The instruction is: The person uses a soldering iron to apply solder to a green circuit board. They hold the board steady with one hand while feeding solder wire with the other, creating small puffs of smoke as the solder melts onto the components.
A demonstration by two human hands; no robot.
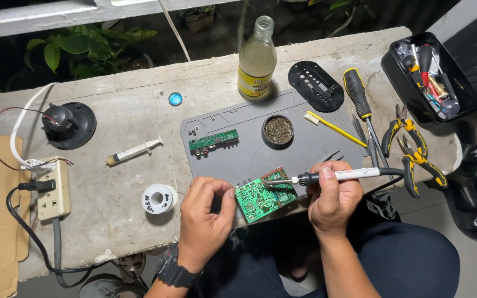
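Iron (327, 176) in right hand (333, 200), fingers wrapped tight on the grip, tip down on the green circuit board (262, 194). Board sits at the near edge of the grey mat (305, 146) on the bench (117, 116), partly overhanging. Left hand (205, 218) pinches something thin beside the board, likely solder from the spool (158, 199); can't tell for sure. Risks: board tips off the edge under tip pressure; hot tip close to left fingers; cord snags pliers (415, 157).

the scene is lit brightly from above; soft shadows are cast, edges are darkened, focus is kept sharp.
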